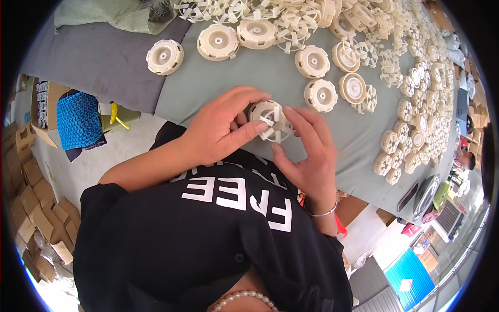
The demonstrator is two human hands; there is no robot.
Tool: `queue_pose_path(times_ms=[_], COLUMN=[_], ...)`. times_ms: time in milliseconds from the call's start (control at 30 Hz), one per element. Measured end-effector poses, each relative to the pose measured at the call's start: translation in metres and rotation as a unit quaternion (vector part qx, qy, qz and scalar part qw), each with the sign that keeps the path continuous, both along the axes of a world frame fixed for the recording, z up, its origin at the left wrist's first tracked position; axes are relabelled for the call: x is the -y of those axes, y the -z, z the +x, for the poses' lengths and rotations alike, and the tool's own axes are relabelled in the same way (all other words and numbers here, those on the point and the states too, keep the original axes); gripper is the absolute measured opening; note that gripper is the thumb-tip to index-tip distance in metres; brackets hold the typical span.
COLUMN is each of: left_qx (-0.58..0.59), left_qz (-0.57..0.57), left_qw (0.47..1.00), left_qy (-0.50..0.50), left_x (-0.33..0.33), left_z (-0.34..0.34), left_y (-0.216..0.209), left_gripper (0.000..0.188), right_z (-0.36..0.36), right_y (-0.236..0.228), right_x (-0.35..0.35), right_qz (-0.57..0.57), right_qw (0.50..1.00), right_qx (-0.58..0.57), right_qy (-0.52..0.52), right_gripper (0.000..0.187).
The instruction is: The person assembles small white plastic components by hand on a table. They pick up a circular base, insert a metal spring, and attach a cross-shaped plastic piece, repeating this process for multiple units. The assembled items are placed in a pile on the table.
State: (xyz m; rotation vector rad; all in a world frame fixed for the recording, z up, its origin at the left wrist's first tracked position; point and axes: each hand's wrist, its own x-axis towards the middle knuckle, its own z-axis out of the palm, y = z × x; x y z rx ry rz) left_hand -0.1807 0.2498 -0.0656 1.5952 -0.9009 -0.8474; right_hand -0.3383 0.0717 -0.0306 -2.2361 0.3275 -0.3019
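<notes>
1. The pale round disc was near the centre of the frame, above the dark shirt, with a white spoked ring against its lower right side.
2. The left hand, left of centre, grasped the round disc, its forefinger along the top edge and its thumb across the front, over part of the spoked ring.
3. The right hand, right of centre, had its forefinger at the spoked ring's upper right and its thumb near the lower edge; whether those fingers were clamped on it could not be told.
4. Behind the hands, a grey-green cloth covered the table.
5. Separate discs lay at the top centre, some touching, beside a heap of loose spoked pieces toward the upper right.
6. Many wheel-like parts crowded the right side of the cloth.
7. Cardboard boxes filled the lower left.
</notes>
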Motion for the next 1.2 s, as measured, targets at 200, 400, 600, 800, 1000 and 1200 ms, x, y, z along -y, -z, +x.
queue_pose_path(times_ms=[200, 400, 600, 800, 1000, 1200], left_qx=[0.019, -0.109, 0.024, 0.262, 0.47, 0.505], left_qz=[0.026, 0.047, 0.036, -0.085, 0.015, 0.096], left_qw=[0.999, 0.993, 0.998, 0.938, 0.845, 0.819], left_qy=[-0.014, -0.007, 0.045, 0.209, 0.255, 0.254], left_x=[0.002, 0.01, -0.008, 0.1, 0.29, 0.429], left_z=[-0.002, 0.01, 0.006, -0.056, -0.121, -0.139], left_y=[0.002, -0.003, 0.003, -0.037, -0.009, -0.013], left_gripper=[0.048, 0.05, 0.041, 0.073, 0.124, 0.157], right_z=[0.007, 0.01, -0.096, -0.211, -0.209, -0.233], right_y=[0.012, 0.019, 0.012, 0.03, 0.054, 0.073], right_x=[-0.007, -0.014, 0.041, 0.119, 0.18, 0.272], right_qz=[-0.052, -0.091, -0.18, -0.319, -0.227, -0.321], right_qw=[0.998, 0.996, 0.975, 0.795, 0.789, 0.756], right_qx=[-0.016, -0.004, -0.058, -0.161, -0.221, -0.181], right_qy=[-0.013, 0.003, 0.114, 0.49, 0.526, 0.542], right_gripper=[0.06, 0.061, 0.069, 0.151, 0.166, 0.156])
